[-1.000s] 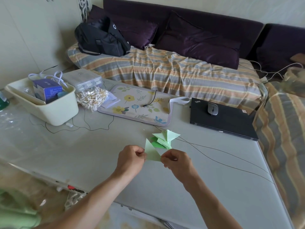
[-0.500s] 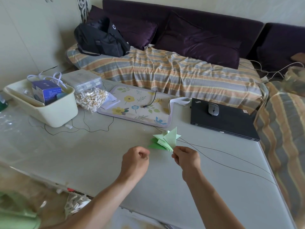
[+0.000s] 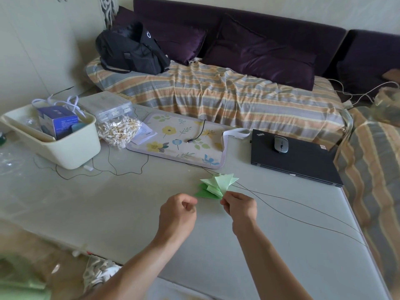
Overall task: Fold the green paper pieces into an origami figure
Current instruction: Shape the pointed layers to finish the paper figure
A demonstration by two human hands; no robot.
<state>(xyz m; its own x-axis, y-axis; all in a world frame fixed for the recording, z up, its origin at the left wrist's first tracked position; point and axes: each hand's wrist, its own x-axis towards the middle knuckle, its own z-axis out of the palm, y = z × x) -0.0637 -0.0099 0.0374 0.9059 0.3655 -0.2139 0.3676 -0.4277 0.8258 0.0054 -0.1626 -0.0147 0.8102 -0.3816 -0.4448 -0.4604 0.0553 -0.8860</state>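
**Stack held by one corner — risk of the pieces fanning apart**

Risk, as a judgement: the green paper pieces (image 3: 216,187) are held only at their near tip. Thin, light sheets gripped at one point can slide against each other, so the layers may splay or a piece may drop out before the next fold. A thin black cable (image 3: 281,210) runs across the table (image 3: 108,213) just beyond and right of the stack; a snag could tug the paper askew.

Right hand (image 3: 239,205): fingers curled tight, pinching the near point of the stack. The paper fans up and away from that pinch, toward the far side, pale sheets above and darker green ones lower left. Whether the lowest sheet touches the table I cannot tell.

Left hand (image 3: 178,211): loosely curled, nothing in it that I can see, just beside the stack's left tip, not touching.

Position: paper mid-table, near the floral mat (image 3: 179,137), apart from the laptop (image 3: 296,160).
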